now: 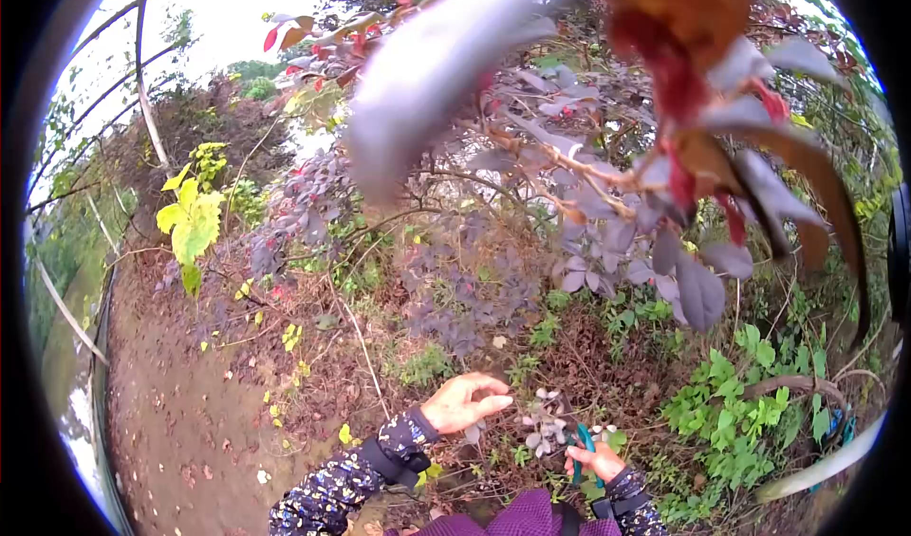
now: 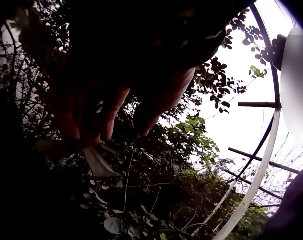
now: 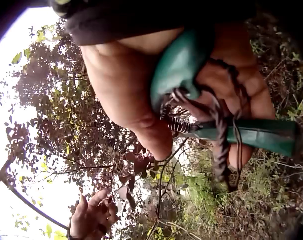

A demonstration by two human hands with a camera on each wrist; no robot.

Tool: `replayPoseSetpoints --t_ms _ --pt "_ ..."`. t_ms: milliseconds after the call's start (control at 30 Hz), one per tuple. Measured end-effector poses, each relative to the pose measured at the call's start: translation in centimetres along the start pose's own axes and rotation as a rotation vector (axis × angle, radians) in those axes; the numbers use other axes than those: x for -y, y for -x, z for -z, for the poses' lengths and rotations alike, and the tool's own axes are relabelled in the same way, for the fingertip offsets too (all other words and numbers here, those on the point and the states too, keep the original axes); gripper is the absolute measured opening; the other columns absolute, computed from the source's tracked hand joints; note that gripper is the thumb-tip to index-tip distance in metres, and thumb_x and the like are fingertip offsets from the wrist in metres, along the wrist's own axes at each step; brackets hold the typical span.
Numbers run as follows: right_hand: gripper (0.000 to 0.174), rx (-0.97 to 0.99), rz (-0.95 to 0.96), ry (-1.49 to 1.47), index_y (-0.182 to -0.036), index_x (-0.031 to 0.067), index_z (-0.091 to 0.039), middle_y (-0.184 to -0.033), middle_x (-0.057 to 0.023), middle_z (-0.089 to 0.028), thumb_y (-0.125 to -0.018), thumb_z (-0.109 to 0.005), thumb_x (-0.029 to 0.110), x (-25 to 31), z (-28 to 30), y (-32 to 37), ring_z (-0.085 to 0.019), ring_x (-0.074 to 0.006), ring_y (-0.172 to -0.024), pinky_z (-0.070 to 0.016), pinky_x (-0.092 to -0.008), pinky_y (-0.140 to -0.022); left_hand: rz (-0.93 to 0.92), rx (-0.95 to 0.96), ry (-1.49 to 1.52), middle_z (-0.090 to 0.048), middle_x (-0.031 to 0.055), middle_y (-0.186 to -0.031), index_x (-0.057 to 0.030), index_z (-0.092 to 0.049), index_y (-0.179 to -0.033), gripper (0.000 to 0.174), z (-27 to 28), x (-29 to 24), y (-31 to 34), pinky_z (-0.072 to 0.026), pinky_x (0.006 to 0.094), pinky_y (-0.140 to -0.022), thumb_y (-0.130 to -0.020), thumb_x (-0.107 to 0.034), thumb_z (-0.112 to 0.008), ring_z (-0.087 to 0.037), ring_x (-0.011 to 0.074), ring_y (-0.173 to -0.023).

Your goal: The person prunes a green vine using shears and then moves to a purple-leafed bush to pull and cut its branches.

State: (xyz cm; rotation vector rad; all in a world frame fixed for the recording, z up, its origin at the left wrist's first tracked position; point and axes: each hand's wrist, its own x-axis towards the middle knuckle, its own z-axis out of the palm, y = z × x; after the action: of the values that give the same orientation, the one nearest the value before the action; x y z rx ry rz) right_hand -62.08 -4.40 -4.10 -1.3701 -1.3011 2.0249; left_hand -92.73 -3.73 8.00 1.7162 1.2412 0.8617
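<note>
Green-handled pruning shears (image 3: 179,70) lie in my right hand (image 3: 124,85), which grips them against the palm. A coiled spring and a twisted dark cord (image 3: 220,135) show between the handles; the blades are hidden. In the head view the right hand (image 1: 600,461) is low, beside a sprig of purplish leaves (image 1: 546,427). To its left, my left hand (image 1: 465,403) reaches in with thumb and fingers apart and nothing visible between them. The left wrist view is dark, with a pale leaf (image 2: 99,162) just below the fingertips of the left hand (image 2: 111,107).
Large blurred purple leaves (image 1: 418,90) and a branch (image 1: 588,171) hang close before the head camera. Green leafy plants (image 1: 726,394) grow on the right, near a thick bent stem (image 1: 797,384). Bare soil (image 1: 180,394) and thin poles (image 1: 152,128) are on the left.
</note>
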Motion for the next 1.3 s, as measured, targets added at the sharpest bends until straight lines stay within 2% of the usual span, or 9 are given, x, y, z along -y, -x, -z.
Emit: replayPoseSetpoints --t_ms 33,67,167,233,300,433,933,1167,1300 --pt "0.033 -0.002 -0.001 -0.016 -0.100 -0.0024 -0.058 -0.082 -0.0097 -0.065 -0.087 -0.059 0.028 0.4 -0.5 0.4 -0.064 -0.0182 -0.073 -0.0493 -0.0297 -0.068 -0.073 -0.028 -0.090 -0.061 0.0026 -0.078 -0.0051 -0.061 -0.109 0.027 0.5 -1.2 -1.3 -0.0488 0.0303 -0.072 -0.093 -0.025 -0.051 -0.059 0.0146 -0.075" --pt "0.032 -0.003 0.026 -0.066 -0.101 -0.0014 -0.058 -0.079 -0.0081 -0.064 -0.086 -0.059 0.028 -0.7 -0.6 0.2 -0.062 -0.0160 -0.070 -0.0503 -0.0305 -0.068 -0.074 -0.028 -0.086 -0.061 0.0026 -0.078 -0.0051 -0.061 -0.109 0.027 0.8 -2.3 -2.7 -0.0488 0.0303 -0.072 -0.093 -0.025 -0.051 -0.059 0.0146 -0.075" --pt "0.026 0.007 0.051 -0.170 -0.087 0.0002 -0.061 -0.074 -0.0078 -0.064 -0.086 -0.062 0.026 -2.3 -0.6 -0.4 -0.063 -0.0163 -0.067 -0.0509 -0.0296 -0.061 -0.268 -0.183 0.239 -0.064 0.0034 -0.085 -0.0044 -0.064 -0.091 0.019 1.9 -6.2 -6.9 -0.0506 0.0329 -0.061 -0.091 -0.020 -0.053 -0.059 0.0153 -0.071" --pt "0.031 -0.017 -0.037 -0.126 -0.082 0.0000 -0.064 -0.076 -0.0070 -0.065 -0.086 -0.061 0.030 -3.3 -0.6 -0.4 -0.063 -0.0154 -0.068 -0.0489 -0.0271 -0.061 -0.134 -0.162 0.464 -0.064 0.0019 -0.084 -0.0047 -0.064 -0.101 0.023 3.5 -9.0 -9.0 -0.0514 0.0285 -0.064 -0.091 -0.023 -0.054 -0.059 0.0096 -0.073" --pt "0.032 -0.054 -0.048 -0.128 -0.084 0.0000 -0.064 -0.076 -0.0066 -0.065 -0.086 -0.061 0.031 -3.6 -0.9 0.2 -0.063 -0.0153 -0.069 -0.0485 -0.0268 -0.061 -0.185 -0.250 0.606 -0.066 0.0092 -0.085 -0.0049 -0.063 -0.107 0.027 4.6 -11.2 -11.7 -0.0517 0.0330 -0.070 -0.090 -0.024 -0.055 -0.063 0.0183 -0.077" --pt "0.032 -0.108 -0.052 -0.116 -0.087 -0.0003 -0.063 -0.077 -0.0067 -0.065 -0.086 -0.062 0.031 -3.2 -1.4 1.7 -0.063 -0.0154 -0.069 -0.0488 -0.0273 -0.062 -0.302 -0.201 0.931 -0.064 0.0083 -0.083 -0.0052 -0.062 -0.106 0.026 5.8 -13.1 -15.5 -0.0495 0.0321 -0.067 -0.090 -0.023 -0.053 -0.060 0.0175 -0.073" --pt "0.024 -0.158 -0.122 -0.354 -0.093 -0.0018 -0.058 -0.077 -0.0096 -0.063 -0.085 -0.063 0.020 -5.2 -1.1 2.8 -0.062 -0.0185 -0.067 -0.0530 -0.0320 -0.063 -0.397 0.010 1.380 -0.055 0.0047 -0.073 -0.0063 -0.059 -0.106 0.021 8.6 -9.6 -17.1 -0.0412 0.0284 -0.055 -0.092 -0.018 -0.048 -0.048 0.0146 -0.056" --pt "0.026 -0.088 -0.115 -0.129 -0.094 -0.0025 -0.057 -0.082 -0.0103 -0.063 -0.087 -0.059 0.022 -1.4 -3.2 1.7 -0.062 -0.0192 -0.074 -0.0491 -0.0300 -0.068 -0.499 0.043 1.453 -0.050 0.0031 -0.068 -0.0068 -0.057 -0.106 0.019 14.2 -6.2 -13.4 -0.0373 0.0267 -0.049 -0.093 -0.015 -0.046 -0.043 0.0132 -0.049" --pt "0.030 -0.014 -0.018 -0.033 -0.097 -0.0052 -0.058 -0.078 -0.0100 -0.063 -0.083 -0.065 0.021 -0.4 -4.4 1.8 -0.062 -0.0180 -0.070 -0.0503 -0.0308 -0.067 -0.558 0.099 1.424 -0.048 0.0021 -0.065 -0.0071 -0.056 -0.105 0.018 17.7 -3.0 -9.6 -0.0351 0.0258 -0.046 -0.093 -0.014 -0.045 -0.040 0.0124 -0.044"
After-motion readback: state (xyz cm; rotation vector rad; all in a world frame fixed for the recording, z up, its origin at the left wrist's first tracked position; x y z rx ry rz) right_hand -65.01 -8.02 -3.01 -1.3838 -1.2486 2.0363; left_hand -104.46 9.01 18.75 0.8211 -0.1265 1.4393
